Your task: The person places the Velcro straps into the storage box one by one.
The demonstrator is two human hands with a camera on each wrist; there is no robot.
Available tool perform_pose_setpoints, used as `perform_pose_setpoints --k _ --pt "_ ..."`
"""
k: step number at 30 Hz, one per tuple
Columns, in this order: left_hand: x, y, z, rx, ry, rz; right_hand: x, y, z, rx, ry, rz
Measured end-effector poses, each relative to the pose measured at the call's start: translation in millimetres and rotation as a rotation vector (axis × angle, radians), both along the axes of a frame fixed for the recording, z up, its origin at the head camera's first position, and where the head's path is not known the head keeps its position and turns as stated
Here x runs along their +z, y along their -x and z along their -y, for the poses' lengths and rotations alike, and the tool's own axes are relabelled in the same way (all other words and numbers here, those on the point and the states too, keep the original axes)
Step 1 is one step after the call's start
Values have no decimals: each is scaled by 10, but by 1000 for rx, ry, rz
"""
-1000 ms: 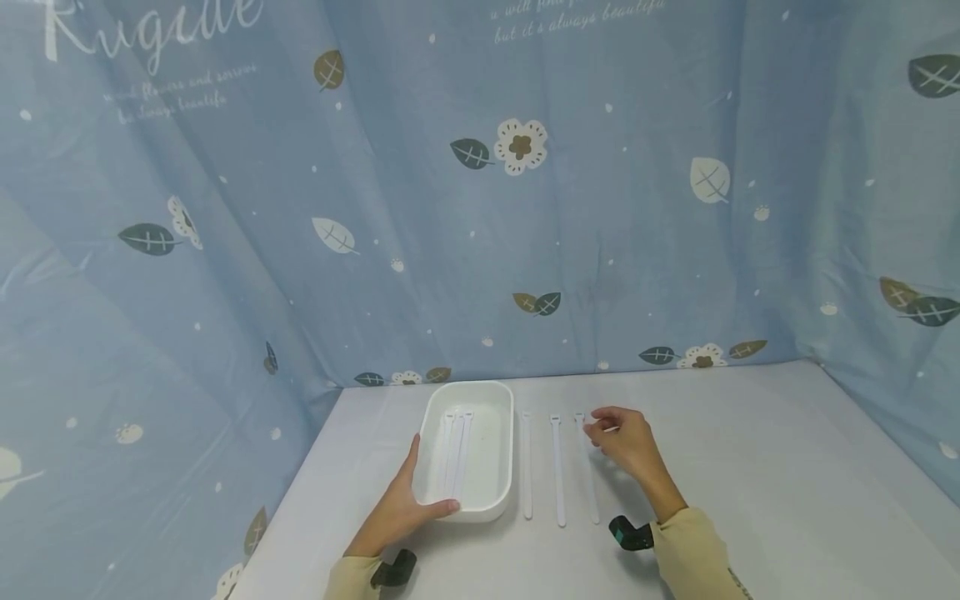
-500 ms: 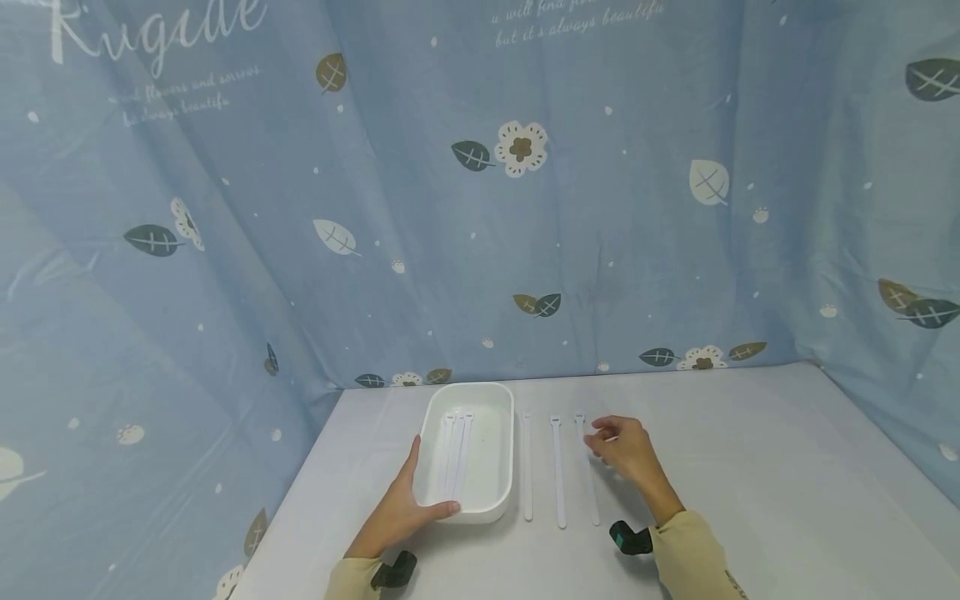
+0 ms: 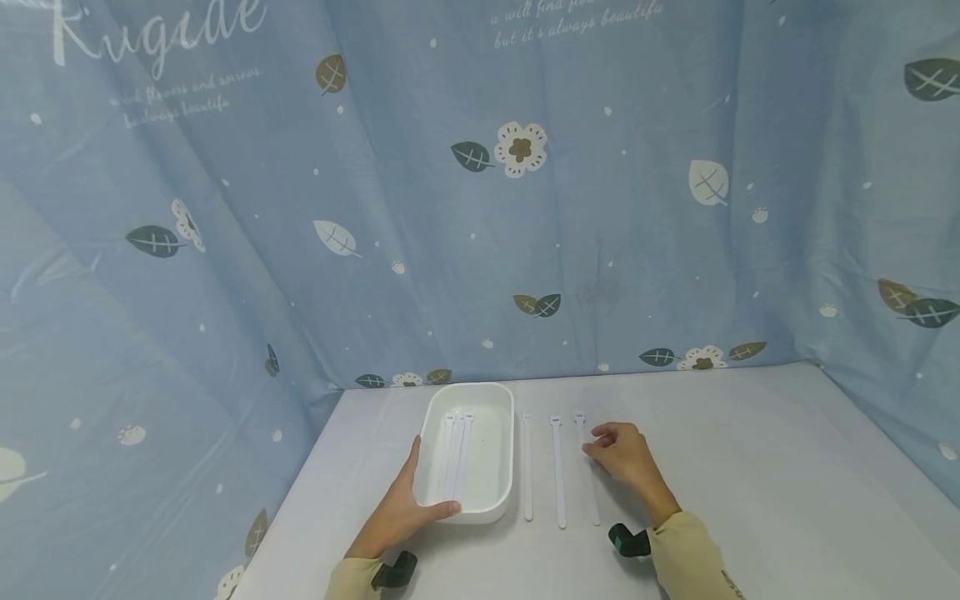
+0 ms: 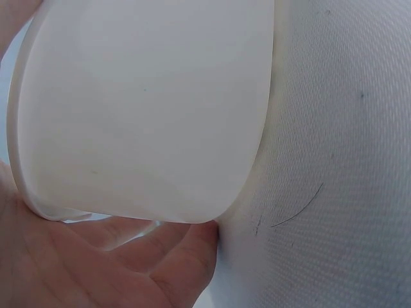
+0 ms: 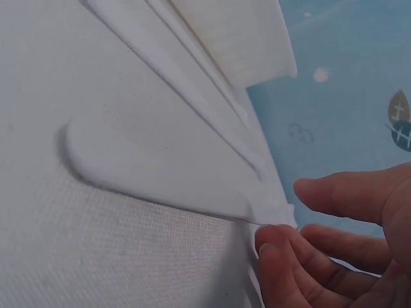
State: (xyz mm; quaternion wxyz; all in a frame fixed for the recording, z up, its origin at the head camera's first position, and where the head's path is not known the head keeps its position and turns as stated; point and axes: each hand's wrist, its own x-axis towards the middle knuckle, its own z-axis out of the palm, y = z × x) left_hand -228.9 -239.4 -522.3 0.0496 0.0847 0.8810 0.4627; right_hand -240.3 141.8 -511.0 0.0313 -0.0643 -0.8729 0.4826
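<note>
A shallow white plastic box with rounded corners (image 3: 491, 450) stood on the white cloth-covered worktop (image 3: 750, 467), and the left hand (image 3: 401, 508) gripped its near left corner, thumb over the near rim and fingers along the left outer wall. Inside, three long, flat white plastic strips with small heads (image 3: 464, 450) lay close together toward the left. To the right of the box three more strips lay roughly parallel on the worktop, heads to the far side: the left loose strip (image 3: 527, 467) just beside the box, the middle loose strip (image 3: 558, 471) next, and the right loose strip (image 3: 590, 483) farthest out, by the right hand (image 3: 626, 454). That hand's fingers were loosely bent, its thumb held apart from them, with nothing gripped between; the fingertips were at the strip's right edge just below its head, though the right wrist view was too soft to tell contact from a narrow gap. Handling so thin a strip well seemed to call for a fingertip under the raised head and the thumb down on top, rather than scraping at the flat tail, with the box kept steady and the neighbouring strip left undisturbed.
</note>
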Motion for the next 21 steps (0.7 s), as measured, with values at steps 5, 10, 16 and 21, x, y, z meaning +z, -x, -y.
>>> perform_pose_setpoints --k 5,10,16,21 --pt "-4 -2 -1 2 -6 5 -30 2 -1 4 -1 13" --pt "16 -7 -8 0 -12 2 -61 17 3 2 -4 15" --pt "35 -23 -12 1 -12 15 -52 16 21 8 -16 10" --pt "33 -22 -10 2 -11 13 -54 11 44 15 -44 5"
